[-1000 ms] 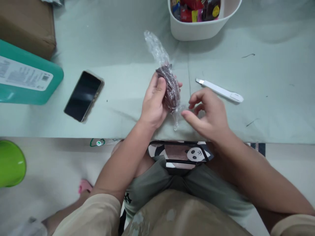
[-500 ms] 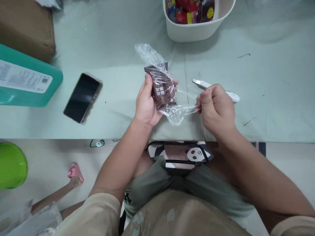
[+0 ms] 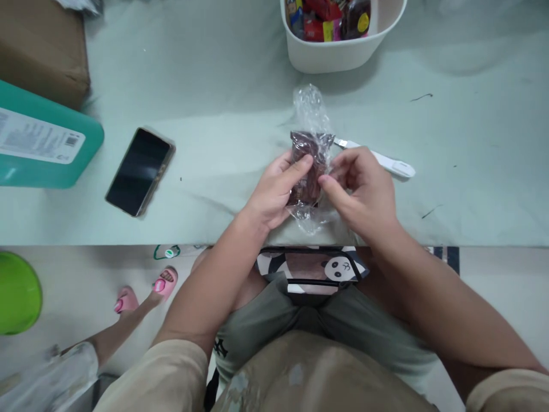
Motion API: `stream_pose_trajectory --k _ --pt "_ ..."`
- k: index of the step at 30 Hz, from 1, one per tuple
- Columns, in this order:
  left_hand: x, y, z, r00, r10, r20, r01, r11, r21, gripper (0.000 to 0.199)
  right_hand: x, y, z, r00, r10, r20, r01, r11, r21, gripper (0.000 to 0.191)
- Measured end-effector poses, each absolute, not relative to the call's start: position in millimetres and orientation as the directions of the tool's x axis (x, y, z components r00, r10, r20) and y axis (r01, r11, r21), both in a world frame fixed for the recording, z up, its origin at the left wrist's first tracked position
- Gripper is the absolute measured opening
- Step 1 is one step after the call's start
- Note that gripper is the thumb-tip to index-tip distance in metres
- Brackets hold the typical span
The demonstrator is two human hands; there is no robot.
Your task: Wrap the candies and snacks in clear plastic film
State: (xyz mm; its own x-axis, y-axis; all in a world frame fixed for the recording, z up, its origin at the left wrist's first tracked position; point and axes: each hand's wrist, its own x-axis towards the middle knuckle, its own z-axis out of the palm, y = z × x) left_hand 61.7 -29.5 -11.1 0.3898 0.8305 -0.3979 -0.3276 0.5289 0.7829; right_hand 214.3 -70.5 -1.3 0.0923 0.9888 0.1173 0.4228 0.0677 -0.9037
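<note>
Over the near edge of the tabletop point(image 3: 231, 143), between my two hands: one brown packet point(image 3: 302, 195), its long side pointing away from me, wrapped in clear film point(image 3: 311, 109) that runs loose past both ends.

Left hand point(image 3: 277, 191): mine, closed round the packet's left side, thumb laid flat across its face, other fingers mostly hidden. Hazard: a slick wrapping; if the thumb slackens during a tug, the packet could slide out and drop, perhaps over the edge onto the panda-print case point(image 3: 309, 269) at my lap.

Right hand point(image 3: 364, 189): mine, half curled, thumb and forefinger nearly meeting at the film along the packet's right side. Whether they have a true pinch on it, I cannot tell. Hazard: film so thin could stretch or tear into strips, or slip from the fingertips; too hard a pull might also split the packet.

White cutter point(image 3: 397, 166): one, on the tabletop, partly behind the right hand, metal tip just beside the packet's far right corner. Hazard: chief of the list; a careless sweep of the fingers might meet that tip, or the film snag on it.
</note>
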Motion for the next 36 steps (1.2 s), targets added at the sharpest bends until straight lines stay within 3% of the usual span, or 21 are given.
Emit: stream_pose_trajectory --k 9,16,18,21,23,24,26,30,36 --pt "63 -27 -7 0.405 0.763 -0.504 -0.361 0.640 0.678 0.025 223 -66 -3 0.187 0.981 -0.049 0.114 -0.072 -0.991 0.043" --pt "68 -28 -8 0.374 0.765 -0.525 -0.410 0.644 0.646 0.022 221 -64 -19 0.250 0.962 -0.108 0.020 -0.116 -0.993 0.033" --pt "71 -28 -10 0.351 0.777 -0.523 -0.419 0.630 0.654 0.024 222 -64 -19 0.310 0.951 -0.007 0.122 -0.047 -0.991 0.026" --pt "74 -29 -12 0.269 0.824 -0.499 -0.456 0.565 0.687 0.021 223 -66 -8 0.378 0.839 0.391 0.460 0.196 -0.866 0.009" --pt "76 -31 -13 0.234 0.858 -0.457 -0.469 0.512 0.720 0.019 222 -70 0 0.236 0.792 0.563 0.609 0.331 -0.721 0.010" --pt "77 -32 -13 0.231 0.871 -0.434 -0.471 0.490 0.734 0.019 221 -71 3 0.155 0.815 0.558 0.620 0.360 -0.698 0.012" --pt "78 -33 -15 0.239 0.890 -0.389 -0.473 0.457 0.753 0.023 217 -72 3 0.051 0.908 0.416 0.577 0.314 -0.754 0.013" --pt "80 -34 -19 0.240 0.912 -0.333 -0.467 0.410 0.783 0.031 214 -70 -6 0.079 0.990 0.118 0.479 0.066 -0.875 0.020" --pt "79 -35 -21 0.235 0.914 -0.331 -0.310 0.393 0.866 0.042 213 -69 -10 0.101 0.989 -0.110 0.277 -0.134 -0.951 0.042"
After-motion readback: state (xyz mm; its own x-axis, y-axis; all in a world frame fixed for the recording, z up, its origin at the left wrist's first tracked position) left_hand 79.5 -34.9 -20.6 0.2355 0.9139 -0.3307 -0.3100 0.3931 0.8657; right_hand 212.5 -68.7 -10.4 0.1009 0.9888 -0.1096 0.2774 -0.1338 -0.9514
